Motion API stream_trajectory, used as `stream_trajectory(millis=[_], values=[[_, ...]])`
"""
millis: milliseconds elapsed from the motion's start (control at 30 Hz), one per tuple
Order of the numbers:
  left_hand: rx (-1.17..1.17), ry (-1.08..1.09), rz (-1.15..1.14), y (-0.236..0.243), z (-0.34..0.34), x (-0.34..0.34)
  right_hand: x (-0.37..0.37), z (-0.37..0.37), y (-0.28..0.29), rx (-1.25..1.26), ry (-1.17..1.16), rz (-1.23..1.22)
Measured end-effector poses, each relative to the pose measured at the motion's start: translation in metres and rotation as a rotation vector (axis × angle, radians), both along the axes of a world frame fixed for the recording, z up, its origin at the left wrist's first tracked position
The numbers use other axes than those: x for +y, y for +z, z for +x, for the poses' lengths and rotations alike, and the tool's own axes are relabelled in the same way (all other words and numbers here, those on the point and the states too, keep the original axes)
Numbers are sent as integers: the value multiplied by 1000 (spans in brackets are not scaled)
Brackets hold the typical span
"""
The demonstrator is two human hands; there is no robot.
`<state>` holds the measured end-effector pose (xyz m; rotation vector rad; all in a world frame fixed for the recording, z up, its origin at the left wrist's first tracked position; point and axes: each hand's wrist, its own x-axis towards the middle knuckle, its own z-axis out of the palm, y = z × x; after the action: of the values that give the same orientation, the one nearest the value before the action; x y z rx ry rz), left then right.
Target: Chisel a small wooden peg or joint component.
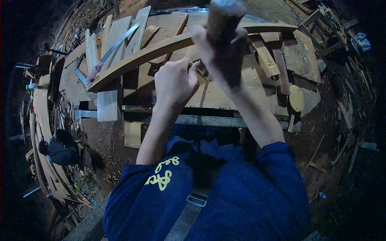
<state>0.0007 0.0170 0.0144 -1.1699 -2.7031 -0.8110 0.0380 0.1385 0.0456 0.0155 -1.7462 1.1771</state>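
My right hand is raised over the work table, wrapped round a thick wooden mallet with a pale, worn end. Motion smears both, and the mallet's lower part is in shadow. Lower and to the left, my left hand is closed, thumb and forefinger together near a thin, short piece too small to make out. Just beyond both hands a long wooden bar crosses the table, looking curved in this view. Under the hands lies a pale board with small chips on it.
Several planks lie at the far left, with a long metal-bladed tool across them. A wood block, a brown strip and a round yellowish piece lie to the right. A black object sits at the left among scrap wood.
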Motion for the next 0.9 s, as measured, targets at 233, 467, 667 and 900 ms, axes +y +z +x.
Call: stream_trajectory(millis=[233,467,667,900], values=[[39,-11,-31,-2,2,2,-2,2,3,75,-91,301],[3,17,11,-2,2,0,4,0,-10,-26,-65,182],[-9,30,-4,1,-3,-4,3,0,-19,5,33,-116],[-112,19,-19,4,2,-14,11,0,-23,43,40,31]])
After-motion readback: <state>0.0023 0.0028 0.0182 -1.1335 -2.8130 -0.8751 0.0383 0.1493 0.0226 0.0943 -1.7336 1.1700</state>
